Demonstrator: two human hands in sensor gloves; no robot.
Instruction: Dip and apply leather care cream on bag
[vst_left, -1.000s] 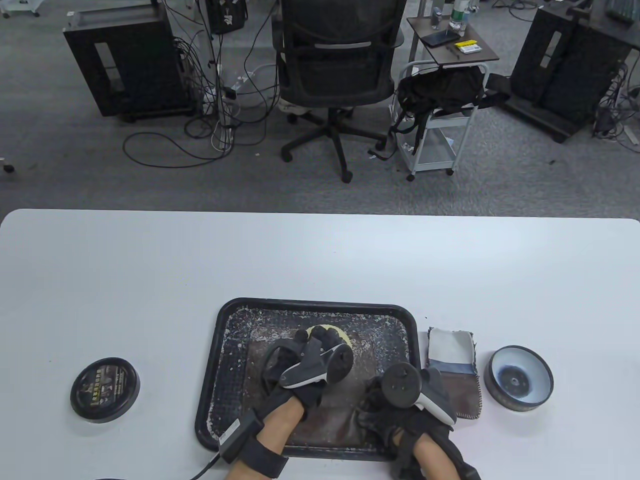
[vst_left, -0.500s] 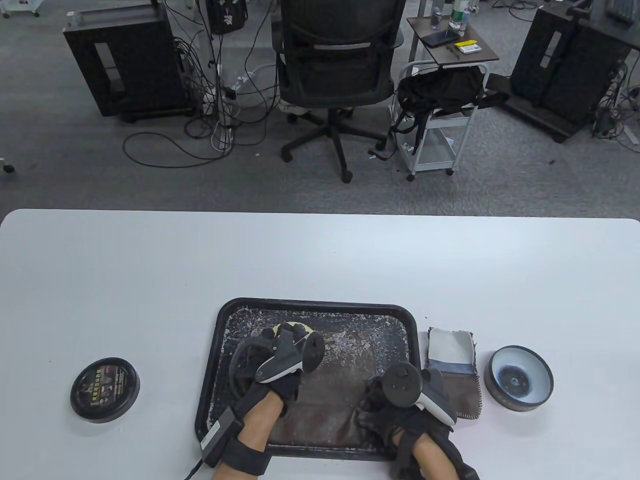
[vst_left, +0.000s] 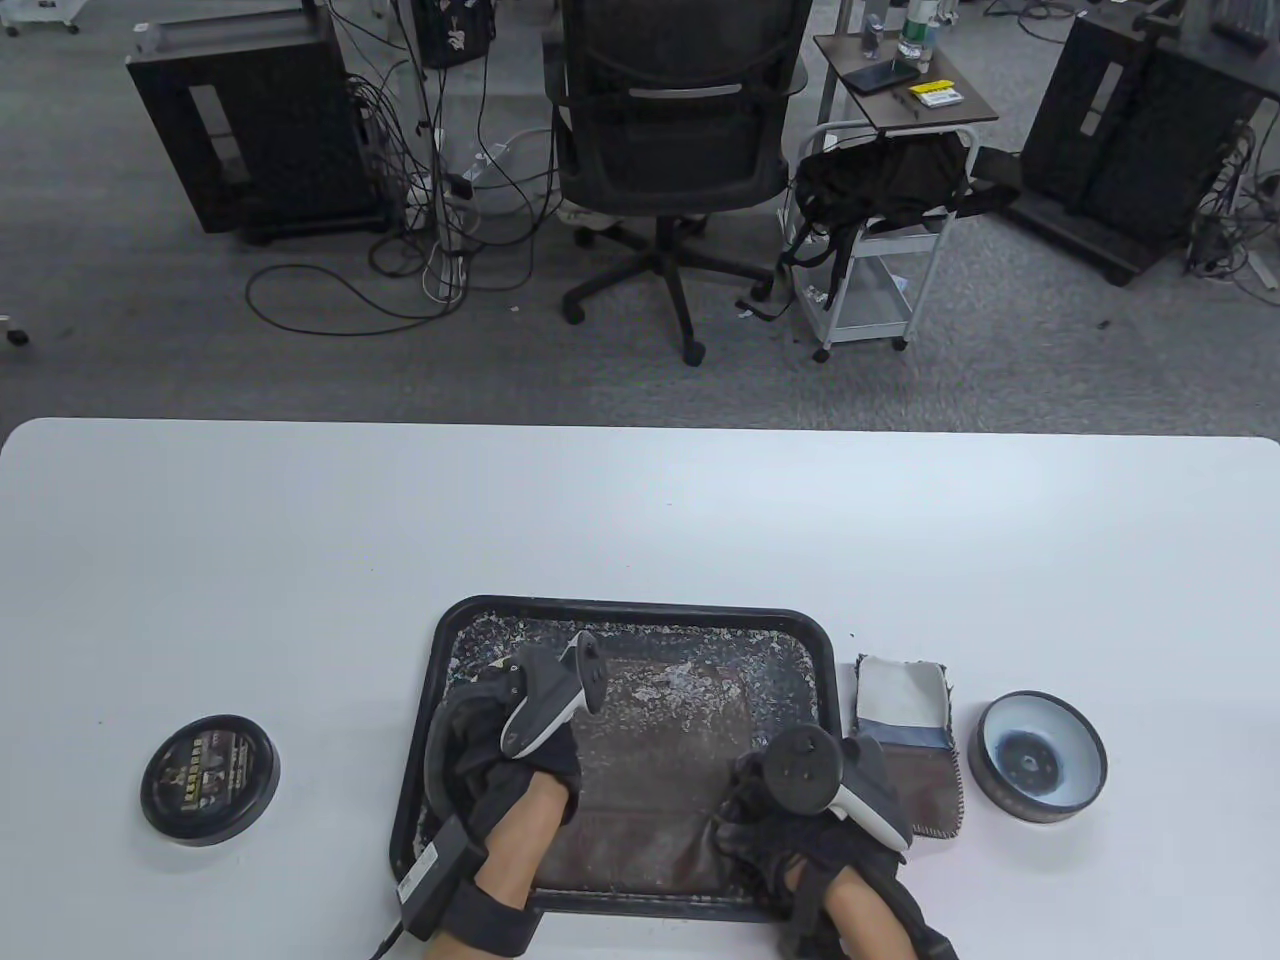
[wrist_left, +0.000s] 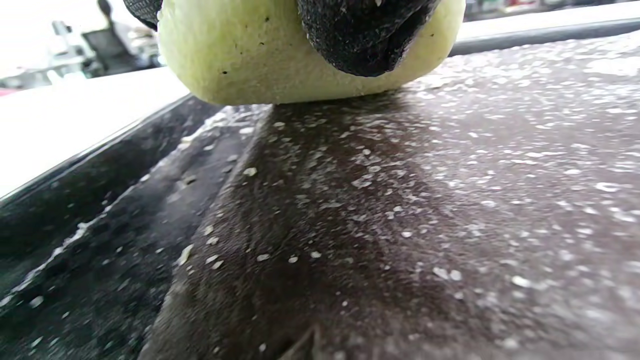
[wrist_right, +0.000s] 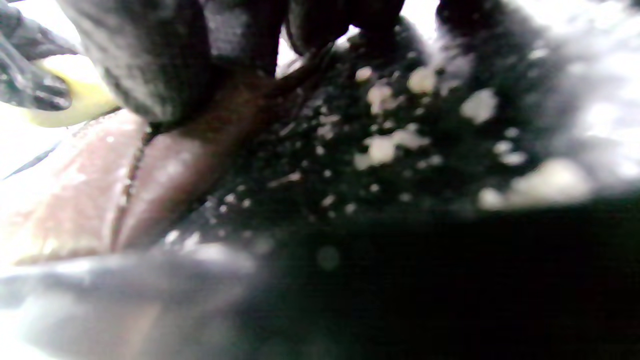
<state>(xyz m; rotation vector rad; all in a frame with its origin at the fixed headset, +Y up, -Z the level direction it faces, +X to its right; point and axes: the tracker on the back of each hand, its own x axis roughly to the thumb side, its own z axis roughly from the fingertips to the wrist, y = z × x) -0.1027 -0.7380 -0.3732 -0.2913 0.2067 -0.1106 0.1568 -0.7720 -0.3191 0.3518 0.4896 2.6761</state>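
A flat brown leather bag (vst_left: 660, 740), flecked with pale cream, lies on a black tray (vst_left: 640, 606). My left hand (vst_left: 510, 685) is over the bag's far left corner; the tracker hides its fingers in the table view. In the left wrist view the gloved fingers (wrist_left: 360, 35) grip a pale yellow sponge (wrist_left: 280, 55) that touches the bag (wrist_left: 400, 210) beside the tray wall (wrist_left: 75, 210). My right hand (vst_left: 745, 800) holds the bag's right edge. In the right wrist view its fingers (wrist_right: 150, 60) pinch a raised fold of the leather (wrist_right: 165, 170).
The open cream tin (vst_left: 1040, 757) stands on the table right of the tray, and its black lid (vst_left: 210, 780) lies to the left. A folded cloth swatch (vst_left: 905, 720) lies between tray and tin. An office chair (vst_left: 670, 150) stands beyond the table's far edge.
My left hand has slid the sponge leftward across the far part of the bag, from near its middle to its left corner. The right hand has stayed put.
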